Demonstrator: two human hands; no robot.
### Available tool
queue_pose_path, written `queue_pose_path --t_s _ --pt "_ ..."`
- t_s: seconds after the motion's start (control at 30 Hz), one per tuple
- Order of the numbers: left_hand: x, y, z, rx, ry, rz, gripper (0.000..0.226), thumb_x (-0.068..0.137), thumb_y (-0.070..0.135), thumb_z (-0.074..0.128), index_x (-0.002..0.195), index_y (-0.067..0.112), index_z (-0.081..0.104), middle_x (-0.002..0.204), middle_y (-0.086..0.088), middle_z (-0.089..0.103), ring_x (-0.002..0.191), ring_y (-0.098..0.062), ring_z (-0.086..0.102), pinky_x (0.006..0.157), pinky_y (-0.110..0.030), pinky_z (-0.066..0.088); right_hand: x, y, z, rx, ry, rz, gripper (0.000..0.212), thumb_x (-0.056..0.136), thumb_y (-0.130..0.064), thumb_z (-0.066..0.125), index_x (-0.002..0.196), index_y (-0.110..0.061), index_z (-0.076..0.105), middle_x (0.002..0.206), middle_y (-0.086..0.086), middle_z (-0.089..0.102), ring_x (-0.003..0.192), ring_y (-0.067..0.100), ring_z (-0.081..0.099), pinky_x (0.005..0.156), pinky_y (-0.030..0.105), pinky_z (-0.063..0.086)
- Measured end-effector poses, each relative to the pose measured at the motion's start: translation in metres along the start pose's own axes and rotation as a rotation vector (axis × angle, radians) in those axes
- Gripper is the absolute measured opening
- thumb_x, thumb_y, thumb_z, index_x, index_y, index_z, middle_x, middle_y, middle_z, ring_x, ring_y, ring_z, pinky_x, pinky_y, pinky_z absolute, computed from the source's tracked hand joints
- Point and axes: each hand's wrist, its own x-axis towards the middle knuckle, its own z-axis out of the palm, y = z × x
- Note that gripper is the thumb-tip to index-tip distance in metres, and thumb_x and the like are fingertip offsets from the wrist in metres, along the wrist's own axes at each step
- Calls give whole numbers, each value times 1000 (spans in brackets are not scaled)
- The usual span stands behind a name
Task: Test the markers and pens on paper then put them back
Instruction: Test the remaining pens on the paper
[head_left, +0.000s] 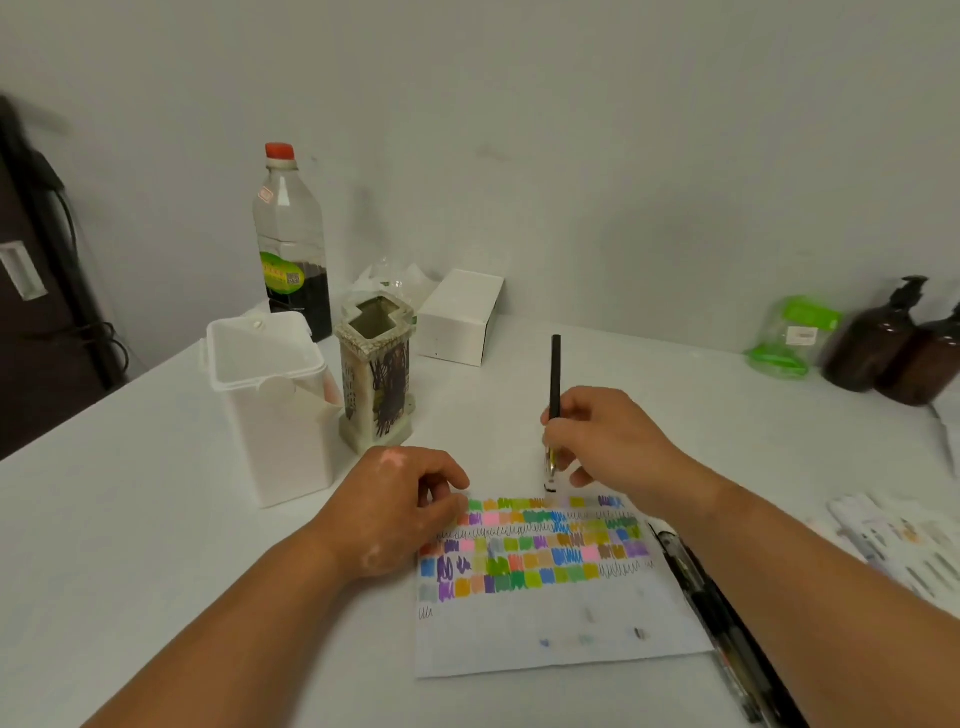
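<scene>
Our right hand (608, 441) holds the black pen (555, 374) just beyond the far edge of the paper (561, 623). The fingers (558, 441) are curled tight around the lower barrel, and the long upper shaft stands nearly upright above them. The tip points down just off the paper's far edge, and we cannot tell if it touches the desk (156, 519). Our left hand (400, 509) lies at the paper's far left corner, its fingers loosely bent and close together. Their tips rest on the sheet beside the rows of coloured swatches and grip nothing. Several dark pens (691, 571) lie along the paper's right edge, and pale markers (893, 545) lie further right. Beyond the paper to the left stand a white lidded box (275, 415) and a ceramic pen holder (376, 384).
</scene>
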Motion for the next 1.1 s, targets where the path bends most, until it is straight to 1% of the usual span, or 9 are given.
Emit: queue_pose_path --t_s 0.13,0.2,0.3,0.43,0.57,0.67,0.8,0.9,1.1 --pt "-3 10 -1 -20 68 38 13 89 48 64 98 41 71 84 27 65 90 7 59 66 -11 51 -49 -7 6 384 -51 -4 15 77 -14 74 92 -14 71 88 5 79 78 20 78 60 24 57" --pt "-7 19 -4 -78 65 110 29 87 67 53 98 46 68 93 31 63 95 4 58 71 -7 48 -64 -2 13 465 -40 -32 9 82 -10 73 87 -18 74 91 5 79 83 21 78 61 23 58" --pt "-10 28 -3 -89 -14 165 45 80 82 44 105 51 64 99 30 62 96 -2 58 75 -11 50 -76 11 24 473 -15 -68 23 90 -4 70 85 -25 77 91 5 79 87 22 77 66 28 61" --pt "-9 31 2 -97 -71 211 27 87 57 55 100 38 70 91 24 66 89 -4 62 74 -15 51 -78 20 31 450 -42 -72 18 89 -10 74 91 -28 79 83 5 77 77 21 76 69 32 62" --pt "-8 27 -3 -91 -85 156 21 87 55 54 94 39 65 94 24 64 92 -2 63 71 -16 55 -76 26 28 532 63 -64 18 92 -12 71 90 -28 79 69 11 72 63 21 69 62 32 60" --pt "-9 27 -3 -68 -83 152 10 96 45 53 101 42 61 99 23 64 98 -1 60 76 -19 56 -77 26 29 536 86 -106 20 92 -8 71 86 -26 77 68 11 72 61 22 69 60 30 58" --pt "-11 38 3 -30 -154 245 27 104 38 41 124 35 59 108 20 65 102 -2 61 84 -14 50 -81 21 36 465 63 -193 22 92 -7 72 88 -28 78 72 5 74 66 21 71 60 27 59" --pt "-10 41 4 6 -168 297 29 105 38 37 118 31 62 101 20 64 94 -3 60 80 -12 47 -81 21 40 468 70 -202 20 91 -10 74 89 -29 77 71 1 73 63 18 70 60 26 58" --pt "-10 42 1 -1 -173 319 28 104 41 41 119 31 62 95 14 68 84 -10 65 73 -25 53 -83 19 43 502 64 -216 13 90 -14 77 87 -26 76 67 3 72 61 19 70 59 25 57"
